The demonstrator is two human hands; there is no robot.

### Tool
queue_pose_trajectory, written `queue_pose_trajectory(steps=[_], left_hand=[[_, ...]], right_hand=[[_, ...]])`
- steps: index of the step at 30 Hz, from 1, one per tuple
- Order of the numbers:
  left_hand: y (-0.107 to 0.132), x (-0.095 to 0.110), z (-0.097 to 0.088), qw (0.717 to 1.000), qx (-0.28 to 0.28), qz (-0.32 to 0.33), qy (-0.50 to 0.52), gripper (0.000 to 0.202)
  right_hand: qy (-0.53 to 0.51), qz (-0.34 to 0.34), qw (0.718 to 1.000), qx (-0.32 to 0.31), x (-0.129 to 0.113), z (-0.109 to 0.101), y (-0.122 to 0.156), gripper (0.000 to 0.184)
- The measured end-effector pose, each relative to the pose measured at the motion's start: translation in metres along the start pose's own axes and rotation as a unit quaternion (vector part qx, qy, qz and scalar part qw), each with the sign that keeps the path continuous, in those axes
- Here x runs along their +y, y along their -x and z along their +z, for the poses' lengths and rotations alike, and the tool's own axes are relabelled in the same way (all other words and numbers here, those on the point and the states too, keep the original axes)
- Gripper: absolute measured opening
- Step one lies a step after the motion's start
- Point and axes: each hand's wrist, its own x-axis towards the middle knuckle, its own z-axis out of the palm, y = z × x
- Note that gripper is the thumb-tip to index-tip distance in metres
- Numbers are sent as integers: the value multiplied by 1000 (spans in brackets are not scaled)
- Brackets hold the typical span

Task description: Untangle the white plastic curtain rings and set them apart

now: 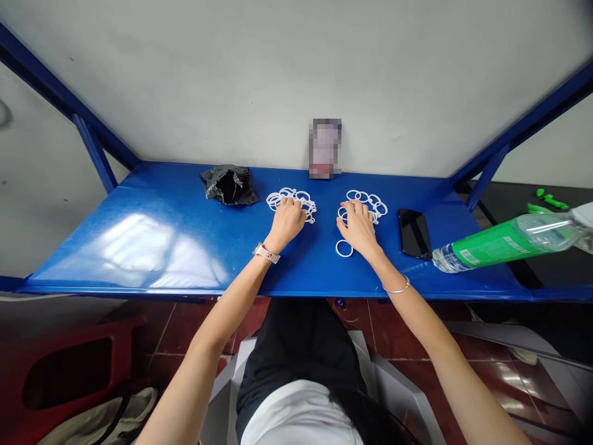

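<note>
Two groups of thin white plastic rings lie on the blue table. At the left pile of white rings (303, 196), my left hand (289, 219) is closed, its bent fingers pressed in among the rings and their tips partly hidden. Over the right group of white rings (377, 204), my right hand (359, 227) lies with fingers apart, covering some of the rings beneath. One single white ring (343, 256) lies apart, just below my right hand. Some rings have small tabs on their edges.
A crumpled black plastic bag (229, 185) gapes open at the back left. Against the wall leans a blurred, phone-shaped object (325, 148). To the right are a black phone (414, 233) and a green-labelled plastic bottle (504, 241). Blue frame bars (488, 176) flank the table (120, 253).
</note>
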Motion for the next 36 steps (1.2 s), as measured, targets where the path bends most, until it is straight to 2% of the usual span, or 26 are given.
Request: queue_pose_trajectory(steps=[6,9,12,16,19,21,22,24,26,28,30,36], left_hand=[[-1,2,-3,998,13,-1,-53,17],[-2,8,-9,999,7,0,-37,18],[-2,13,-11,999,0,39,-4,19],[1,16,-7,993,1,101,63,19],[3,20,-4,985,-7,107,133,22],[4,23,-3,977,-18,95,192,24],[4,25,-3,970,-26,86,225,25],[4,28,-4,952,-43,68,295,25],[4,29,-7,931,-54,45,358,25],[3,29,-9,911,-56,21,408,28],[1,28,-12,893,-63,8,446,33],[-1,28,-15,813,-135,9,566,50]], right_hand=[[40,11,998,-44,10,0,-1,37],[34,-1,998,-51,7,-2,-1,35],[23,1,998,-51,1,-5,-1,33],[-20,-7,1000,2,-7,-13,-4,31],[-112,-25,992,50,-14,-20,-6,28],[-229,-29,972,42,-19,-22,-7,26],[-301,-27,953,27,-21,-22,-6,26],[-435,-15,900,-9,-26,-22,-5,29],[-524,6,850,-49,-29,-20,-4,35],[-573,35,814,-89,-31,-19,-3,40],[-596,65,792,-118,-32,-20,-3,41],[-636,106,752,-136,-32,-23,-6,36]])
